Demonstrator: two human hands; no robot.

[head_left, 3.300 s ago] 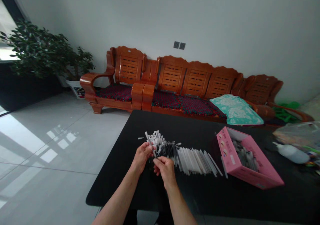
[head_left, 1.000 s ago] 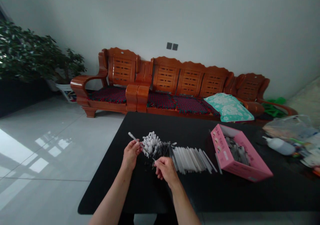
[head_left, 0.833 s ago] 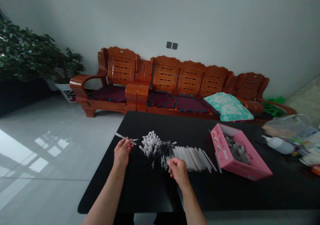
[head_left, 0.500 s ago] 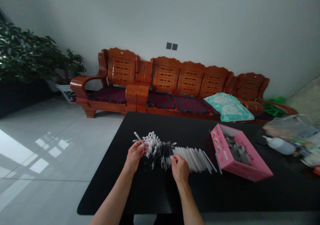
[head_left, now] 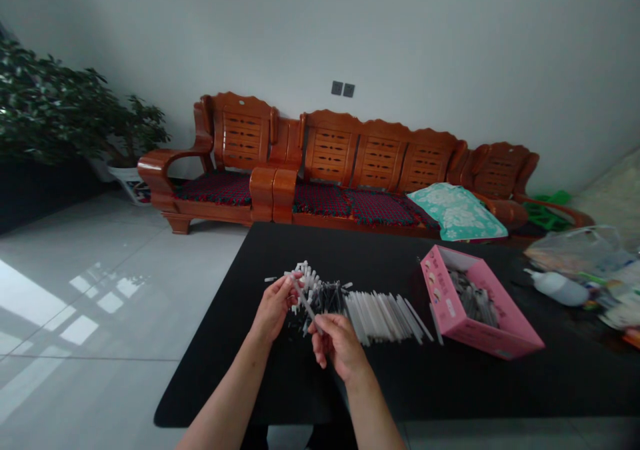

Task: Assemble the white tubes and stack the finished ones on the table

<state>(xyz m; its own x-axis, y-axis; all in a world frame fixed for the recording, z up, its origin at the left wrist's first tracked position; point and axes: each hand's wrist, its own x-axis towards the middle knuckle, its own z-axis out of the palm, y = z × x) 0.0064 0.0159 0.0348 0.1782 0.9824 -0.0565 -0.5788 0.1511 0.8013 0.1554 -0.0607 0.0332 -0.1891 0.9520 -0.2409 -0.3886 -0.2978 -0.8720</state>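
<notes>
A slim whitish pen-like tube (head_left: 305, 301) slants between my hands. My left hand (head_left: 274, 307) pinches its upper end, and the fingers of my right hand (head_left: 337, 342) are closed round its lower end. Just behind my hands lies a heap of short white caps (head_left: 307, 277). Beside it is a bundle of thin dark grey sticks (head_left: 330, 295), partly covered by my right hand. Several translucent whitish tubes (head_left: 383, 317) lie side by side in a row to the right. Small black pieces lie under my hands, too small to make out.
On the black table (head_left: 240, 383), a pink open box (head_left: 495, 340) holds many grey pen-like pieces. Further right are a white squeeze bottle (head_left: 560, 289) and a clear plastic bag (head_left: 580, 253). Behind the table stands a wooden sofa (head_left: 330, 150) with a turquoise pillow (head_left: 457, 211).
My right hand has moved left from the row of tubes and now grips the lower end of the tube. The tube has tilted, its lower end swinging down toward my right hand.
</notes>
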